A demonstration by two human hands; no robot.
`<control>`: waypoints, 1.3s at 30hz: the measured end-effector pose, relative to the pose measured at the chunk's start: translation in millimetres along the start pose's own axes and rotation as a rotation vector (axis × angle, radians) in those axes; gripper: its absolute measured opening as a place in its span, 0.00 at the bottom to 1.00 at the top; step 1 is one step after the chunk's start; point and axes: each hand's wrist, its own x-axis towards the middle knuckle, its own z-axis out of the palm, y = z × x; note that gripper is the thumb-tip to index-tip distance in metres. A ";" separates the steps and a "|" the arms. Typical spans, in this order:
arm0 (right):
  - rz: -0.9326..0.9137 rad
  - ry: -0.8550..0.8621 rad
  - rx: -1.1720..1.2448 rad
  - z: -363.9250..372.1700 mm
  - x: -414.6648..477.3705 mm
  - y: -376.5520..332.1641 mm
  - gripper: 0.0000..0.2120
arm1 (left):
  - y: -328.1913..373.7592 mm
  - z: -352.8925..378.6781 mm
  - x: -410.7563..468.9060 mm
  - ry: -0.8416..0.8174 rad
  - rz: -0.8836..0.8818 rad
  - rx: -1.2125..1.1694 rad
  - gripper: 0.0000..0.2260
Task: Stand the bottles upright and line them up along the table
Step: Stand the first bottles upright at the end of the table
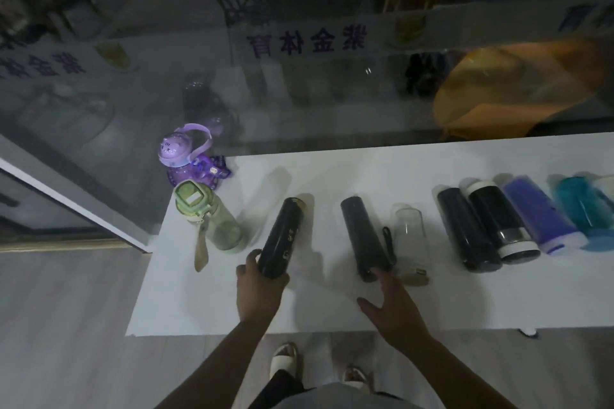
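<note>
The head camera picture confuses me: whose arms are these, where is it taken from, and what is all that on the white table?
No machine here: a person wears a camera on the head, looking down at their own two hands. The left hand grips the near end of a black bottle, apparently tilting it up. The right hand is open, fingers touching the near end of a second dark bottle lying on the white table. Beside that lies a clear bottle. At the left end stand a green bottle and a purple cat-lid bottle. To the right, four more bottles lie side by side: two dark, one violet, one teal.
</note>
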 end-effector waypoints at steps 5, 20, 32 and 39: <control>-0.048 -0.028 0.026 -4.4 5.0 -3.0 0.35 | 43.9 -40.2 18.7 0.114 0.268 0.099 0.27; -0.111 -0.057 -0.004 -25.2 -16.6 16.6 0.33 | 168.7 -62.4 106.6 -0.225 0.470 0.669 0.25; -0.281 0.053 -0.337 -18.5 15.0 -8.7 0.31 | 155.8 -78.8 81.8 -0.153 0.506 0.615 0.37; -0.228 0.112 -0.613 -6.3 63.3 -31.4 0.40 | 67.5 -42.0 -2.0 0.061 0.519 0.426 0.40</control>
